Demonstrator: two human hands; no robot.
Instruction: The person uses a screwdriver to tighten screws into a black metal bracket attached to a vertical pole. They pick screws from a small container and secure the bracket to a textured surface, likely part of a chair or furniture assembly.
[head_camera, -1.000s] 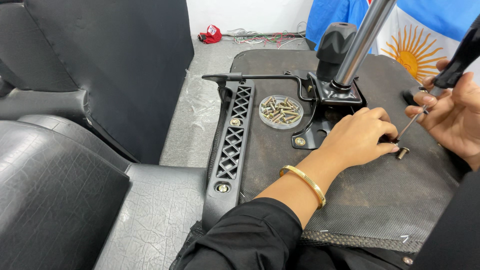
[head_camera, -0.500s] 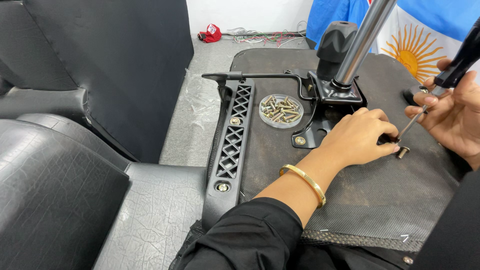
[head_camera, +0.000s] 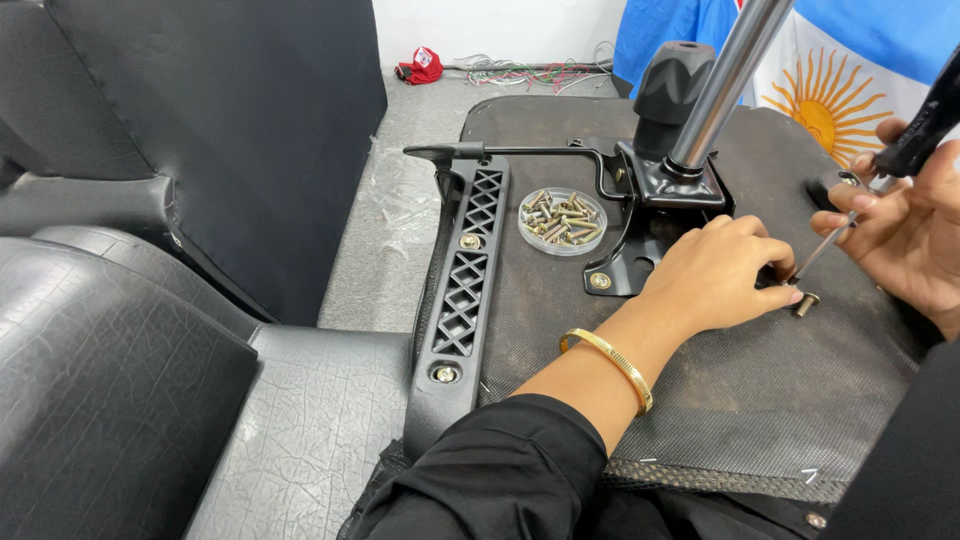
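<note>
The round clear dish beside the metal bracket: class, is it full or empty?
Partly full. The dish holds a loose heap of brass-coloured screws; its rim shows clear around them.

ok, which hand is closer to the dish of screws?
Left. The left hand rests on the seat underside just right of the dish of screws, beside the metal bracket. The right hand holds a screwdriver farther off at the right edge.

A furniture assembly workshop: an upturned office chair seat (head_camera: 700, 400) lies with its metal mechanism plate (head_camera: 655, 195) and gas cylinder (head_camera: 725, 80) exposed, a clear dish of loose bolts (head_camera: 562, 220) beside it, black padded chair parts (head_camera: 150, 300) stacked (left side) on a bare concrete floor (head_camera: 400, 200)
</note>
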